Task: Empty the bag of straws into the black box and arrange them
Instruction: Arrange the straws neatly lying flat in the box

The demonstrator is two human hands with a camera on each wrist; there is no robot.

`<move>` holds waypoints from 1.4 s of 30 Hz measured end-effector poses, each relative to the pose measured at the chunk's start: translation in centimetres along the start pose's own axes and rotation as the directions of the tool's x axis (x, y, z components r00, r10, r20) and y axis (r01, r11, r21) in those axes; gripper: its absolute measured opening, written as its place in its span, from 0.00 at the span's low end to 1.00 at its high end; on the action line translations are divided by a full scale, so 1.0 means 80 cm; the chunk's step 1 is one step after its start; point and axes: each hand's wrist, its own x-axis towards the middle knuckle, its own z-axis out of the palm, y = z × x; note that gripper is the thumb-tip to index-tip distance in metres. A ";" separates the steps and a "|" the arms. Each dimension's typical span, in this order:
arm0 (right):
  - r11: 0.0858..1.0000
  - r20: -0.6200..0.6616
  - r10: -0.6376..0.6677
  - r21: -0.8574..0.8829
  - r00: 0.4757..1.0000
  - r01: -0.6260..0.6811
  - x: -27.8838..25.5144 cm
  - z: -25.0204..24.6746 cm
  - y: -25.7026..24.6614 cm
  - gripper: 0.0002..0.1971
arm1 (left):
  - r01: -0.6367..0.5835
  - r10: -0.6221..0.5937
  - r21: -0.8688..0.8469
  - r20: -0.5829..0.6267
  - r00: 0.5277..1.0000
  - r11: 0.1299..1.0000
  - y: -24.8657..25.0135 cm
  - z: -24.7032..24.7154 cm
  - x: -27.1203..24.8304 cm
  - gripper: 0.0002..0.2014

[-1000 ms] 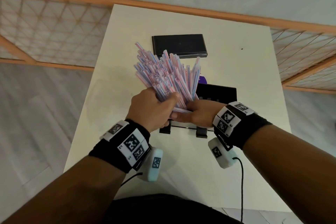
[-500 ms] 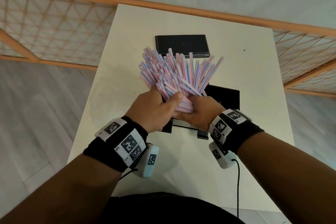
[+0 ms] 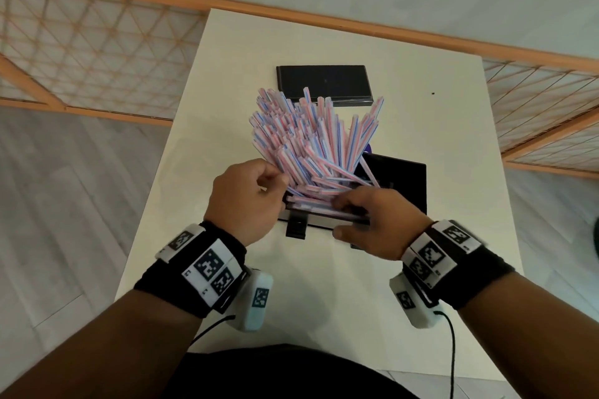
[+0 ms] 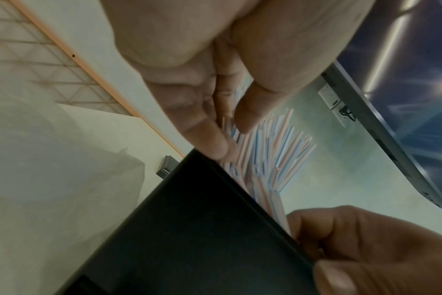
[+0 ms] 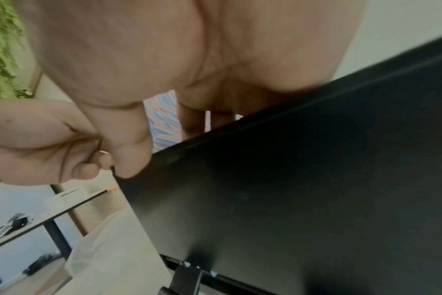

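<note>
Many pink, blue and white striped straws (image 3: 311, 139) stand fanned out in the black box (image 3: 405, 181), with some lying flat along its near side. My left hand (image 3: 272, 181) curls round the bundle's left side; in the left wrist view its thumb and fingers (image 4: 209, 139) pinch straws (image 4: 273, 155). My right hand (image 3: 343, 214) pinches the box's near wall, fingers on the flat straws and thumb outside. In the right wrist view the thumb presses the box (image 5: 290, 189) at its rim. The hands and straws hide most of the box's inside.
A flat black lid (image 3: 324, 84) lies farther back on the cream table (image 3: 324, 301). A small purple thing (image 3: 368, 149) peeks out behind the straws. Black clasps (image 3: 295, 230) stick out from the box's front. An orange railing (image 3: 356, 25) runs past the table's far edge.
The bundle has come down into the box and fanned out to the right. My right hand has dropped to the box's near wall, and my left hand has shifted to the bundle's left side.
</note>
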 end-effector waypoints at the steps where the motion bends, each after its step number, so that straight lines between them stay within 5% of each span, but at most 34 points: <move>1: 1.000 0.011 0.017 0.021 1.000 -0.017 0.003 0.000 0.000 0.16 | -0.023 0.023 0.027 -0.004 1.000 0.999 0.001 0.000 0.000 0.10; 4: 0.994 0.091 0.063 -0.092 0.994 -0.055 0.008 0.001 0.000 0.19 | -0.121 0.128 0.096 -0.073 0.989 0.988 0.004 -0.001 -0.003 0.09; 8: 0.997 0.098 0.002 -0.076 0.995 0.006 0.011 0.012 -0.004 0.37 | 0.000 0.000 -0.001 0.122 0.993 1.000 0.002 0.007 0.000 0.45; 10: 0.992 0.106 0.027 -0.124 0.994 -0.014 0.016 0.014 -0.007 0.41 | 0.004 0.010 -0.066 0.212 0.977 0.998 0.002 0.012 0.000 0.50; 15: 0.982 0.100 0.088 -0.173 0.991 -0.070 0.021 0.023 -0.012 0.45 | 0.023 0.044 -0.241 0.269 0.962 0.970 0.004 0.024 -0.002 0.35; 20: 0.990 0.133 0.053 -0.133 0.990 -0.035 0.023 0.021 -0.013 0.40 | 0.070 -0.017 -0.197 0.261 0.965 0.978 0.003 0.025 -0.002 0.38; 30: 0.991 0.225 0.134 -0.021 0.965 -0.132 0.035 0.010 -0.023 0.14 | 0.075 -0.009 -0.237 0.271 0.963 0.969 0.002 0.030 -0.001 0.37; 34: 0.995 0.237 0.097 -0.035 0.967 -0.091 0.044 0.011 -0.019 0.21 | 0.072 -0.017 -0.183 0.285 0.959 0.981 -0.005 0.032 0.003 0.30; 38: 0.989 0.291 0.136 -0.095 0.947 -0.112 0.050 0.016 -0.019 0.21 | -0.021 0.014 0.074 0.096 0.995 0.997 -0.011 0.036 0.007 0.35; 42: 0.989 0.295 0.121 -0.117 0.948 -0.090 0.059 0.019 -0.023 0.23 | -0.083 0.086 0.122 -0.019 0.996 0.989 -0.008 0.023 0.010 0.28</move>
